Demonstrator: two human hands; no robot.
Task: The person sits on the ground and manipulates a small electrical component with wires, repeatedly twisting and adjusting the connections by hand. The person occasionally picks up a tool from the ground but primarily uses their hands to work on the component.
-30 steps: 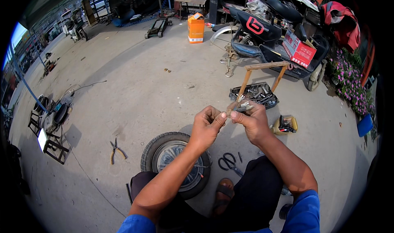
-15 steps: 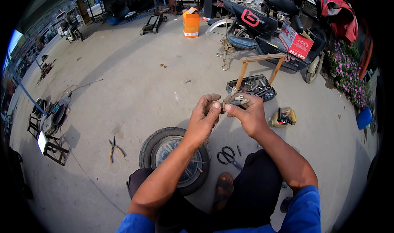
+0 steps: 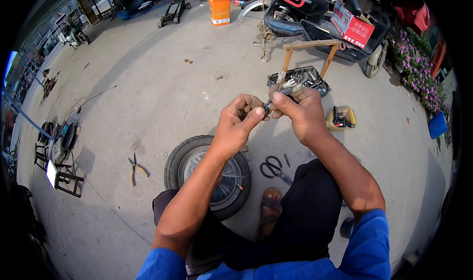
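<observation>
Above a wheel with a tyre (image 3: 173, 169), my two hands hold a dark cable (image 3: 268, 104) that ends in pale plug connectors (image 3: 289, 84). My left hand (image 3: 236, 124) pinches the cable between thumb and fingers, where a small bluish bit shows. Closed around the connector end, my right hand (image 3: 305, 115) has its thumb lying on top, and the connectors stick out past it. The fingers partly hide the cable. Below the hands, black-handled scissors (image 3: 271, 167) and a thin dark rod (image 3: 287, 160) lie on the ground. Pliers (image 3: 134, 170) with yellowish handles lie left of the wheel.
A black tool tray (image 3: 322, 88) with a wooden frame (image 3: 310, 44) lies ahead, with a cut-open yellowish container (image 3: 349, 120) nearer. Beyond stand a dark electric scooter (image 3: 290, 26), a red carton (image 3: 355, 29) and an orange box (image 3: 219, 9). A small stool (image 3: 69, 184) stands left.
My view has tipped, so the ground things sit higher in it. My thumbs have moved apart, baring more of the cable between them, and my right hand has turned a little.
</observation>
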